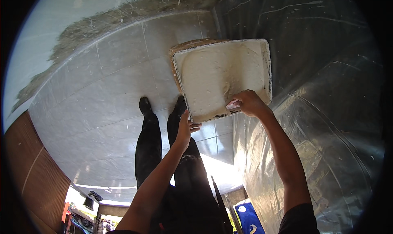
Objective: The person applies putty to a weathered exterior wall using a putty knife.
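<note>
A rectangular tray with a smeared white rim holds a thick layer of cream-coloured, plaster-like paste. Over its near right edge, my right hand is closed round a small pale pinkish thing. Most of that thing is hidden by the fingers, so its kind cannot be told. At the tray's near left corner is my left hand, its thumb raised and its fingers stretched out and apart. Whether it touches the rim cannot be told.
Under the tray's left and far sides shows a brown board-like edge. Grey tiles cover the floor beneath my dark-clad legs. Shiny plastic sheeting hangs at the right. A partly coated wall stands far left, a brown panel nearer.
</note>
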`<control>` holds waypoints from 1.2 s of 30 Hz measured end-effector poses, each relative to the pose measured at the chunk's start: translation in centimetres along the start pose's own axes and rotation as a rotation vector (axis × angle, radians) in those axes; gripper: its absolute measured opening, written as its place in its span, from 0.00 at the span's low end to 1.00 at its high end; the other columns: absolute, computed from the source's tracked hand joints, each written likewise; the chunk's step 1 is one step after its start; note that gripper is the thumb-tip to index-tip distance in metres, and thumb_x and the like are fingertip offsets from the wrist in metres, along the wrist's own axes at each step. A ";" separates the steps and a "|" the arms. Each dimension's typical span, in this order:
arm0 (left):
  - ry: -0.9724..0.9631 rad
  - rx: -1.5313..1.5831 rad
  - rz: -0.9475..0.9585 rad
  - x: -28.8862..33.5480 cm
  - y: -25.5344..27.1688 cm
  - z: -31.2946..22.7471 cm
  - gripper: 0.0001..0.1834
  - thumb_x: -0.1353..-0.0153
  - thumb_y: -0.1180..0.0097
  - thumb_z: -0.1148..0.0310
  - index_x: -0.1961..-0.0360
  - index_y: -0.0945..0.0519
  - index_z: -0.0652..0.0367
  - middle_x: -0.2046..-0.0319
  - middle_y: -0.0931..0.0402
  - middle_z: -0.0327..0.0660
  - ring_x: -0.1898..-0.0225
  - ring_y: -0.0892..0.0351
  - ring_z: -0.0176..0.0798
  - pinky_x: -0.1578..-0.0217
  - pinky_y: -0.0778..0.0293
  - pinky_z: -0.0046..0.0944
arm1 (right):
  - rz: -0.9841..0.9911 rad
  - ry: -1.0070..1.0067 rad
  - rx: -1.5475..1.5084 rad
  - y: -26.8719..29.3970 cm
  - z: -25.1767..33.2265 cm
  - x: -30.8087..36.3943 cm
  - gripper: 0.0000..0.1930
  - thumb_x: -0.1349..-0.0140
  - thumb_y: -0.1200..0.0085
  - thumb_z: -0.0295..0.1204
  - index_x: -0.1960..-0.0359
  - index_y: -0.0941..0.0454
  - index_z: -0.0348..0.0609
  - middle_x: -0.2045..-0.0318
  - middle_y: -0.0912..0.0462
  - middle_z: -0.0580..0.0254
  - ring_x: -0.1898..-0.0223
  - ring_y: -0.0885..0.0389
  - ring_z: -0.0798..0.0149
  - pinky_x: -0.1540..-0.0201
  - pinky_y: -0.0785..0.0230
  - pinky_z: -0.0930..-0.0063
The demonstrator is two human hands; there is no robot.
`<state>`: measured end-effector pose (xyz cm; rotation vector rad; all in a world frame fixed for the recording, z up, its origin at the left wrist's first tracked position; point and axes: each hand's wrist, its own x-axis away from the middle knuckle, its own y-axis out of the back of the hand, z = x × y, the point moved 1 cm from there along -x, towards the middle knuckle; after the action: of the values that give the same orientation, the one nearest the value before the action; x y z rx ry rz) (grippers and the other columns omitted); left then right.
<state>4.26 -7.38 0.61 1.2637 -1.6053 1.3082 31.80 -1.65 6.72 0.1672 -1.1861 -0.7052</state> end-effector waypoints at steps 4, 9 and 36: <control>0.006 0.001 -0.020 0.3 -0.4 -0.3 0.44 0.28 0.67 0.34 0.29 0.41 0.64 0.43 0.25 0.64 0.43 0.21 0.59 0.41 0.28 0.51 | 0.008 -0.046 -0.102 0.6 0.9 0.1 0.13 0.36 0.45 0.26 0.53 0.13 0.55 0.56 0.12 0.56 0.52 0.15 0.51 0.45 0.25 0.58; 0.001 0.015 -0.016 0.2 -0.2 0.0 0.44 0.28 0.66 0.34 0.30 0.39 0.64 0.44 0.25 0.64 0.44 0.20 0.57 0.41 0.28 0.51 | -0.009 0.109 0.013 -0.9 2.2 -0.5 0.14 0.37 0.45 0.24 0.53 0.14 0.52 0.57 0.12 0.53 0.54 0.14 0.50 0.47 0.24 0.58; 0.021 0.093 -0.013 0.2 0.0 0.0 0.47 0.30 0.64 0.32 0.28 0.45 0.65 0.44 0.25 0.64 0.44 0.21 0.59 0.41 0.28 0.53 | 0.091 0.064 0.135 -0.9 5.8 -1.7 0.15 0.40 0.44 0.25 0.55 0.12 0.56 0.57 0.12 0.57 0.53 0.16 0.50 0.46 0.25 0.59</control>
<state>4.20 -7.44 0.83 1.3091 -1.5343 1.3976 25.95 0.05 7.21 0.2453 -1.1724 -0.5363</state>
